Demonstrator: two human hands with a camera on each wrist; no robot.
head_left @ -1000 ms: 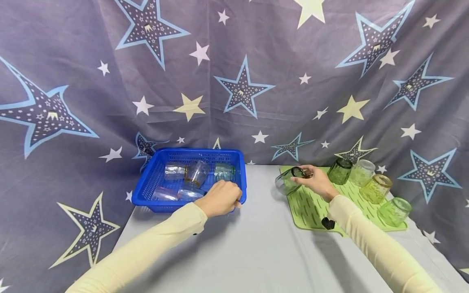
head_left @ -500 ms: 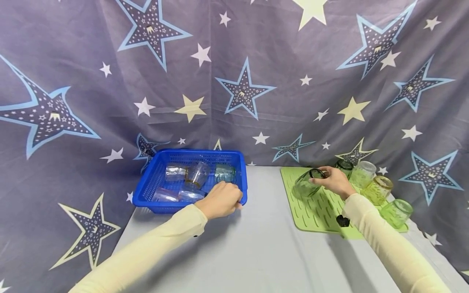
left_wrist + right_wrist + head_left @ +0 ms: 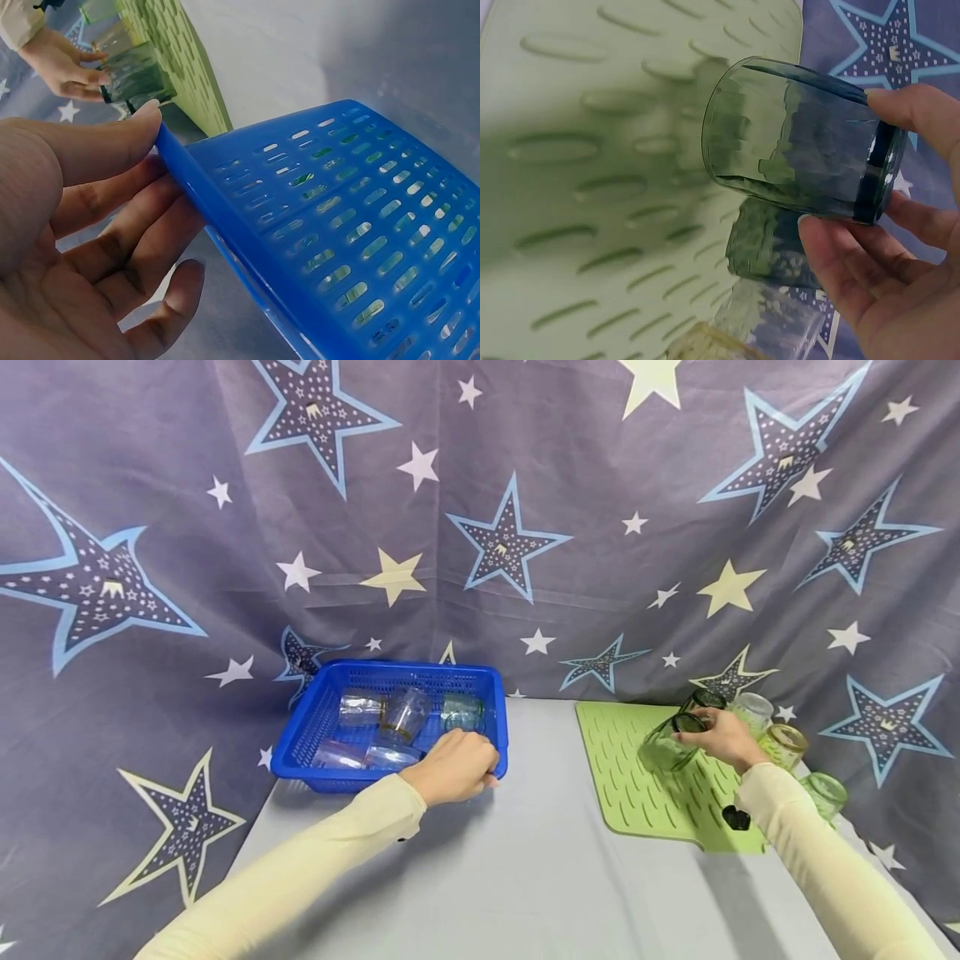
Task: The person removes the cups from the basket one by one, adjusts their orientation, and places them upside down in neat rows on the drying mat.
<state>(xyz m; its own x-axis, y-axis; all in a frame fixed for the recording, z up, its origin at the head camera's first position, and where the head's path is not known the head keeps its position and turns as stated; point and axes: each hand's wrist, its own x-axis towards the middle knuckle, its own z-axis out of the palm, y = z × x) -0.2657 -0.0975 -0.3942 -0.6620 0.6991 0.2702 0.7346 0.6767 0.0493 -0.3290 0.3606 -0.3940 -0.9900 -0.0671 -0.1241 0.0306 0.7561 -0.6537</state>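
My right hand (image 3: 726,739) pinches a grey-green tinted glass (image 3: 666,748) by its thick end, between thumb and fingers. In the right wrist view the glass (image 3: 795,142) is tilted, its wide end facing the light green ribbed mat (image 3: 555,191), on which a shadow falls. Over at the left, my left hand (image 3: 456,767) grips the front right corner of a blue perforated basket (image 3: 330,782). The left wrist view shows the thumb on top of the basket's rim (image 3: 184,172) and the fingers curled beneath it. Several glasses, among them a tipped one (image 3: 405,714), lie inside the basket.
Along the mat's right side stand a dark green glass (image 3: 703,699), a clear glass (image 3: 753,706), a yellow glass (image 3: 787,739) and a light green glass (image 3: 827,792). White cloth (image 3: 540,860) covers the table. A star-patterned curtain (image 3: 480,618) hangs behind it.
My right hand has carried the glass rightward, from the mat's left edge to near the dark green glass. The left hand has kept its grip on the basket.
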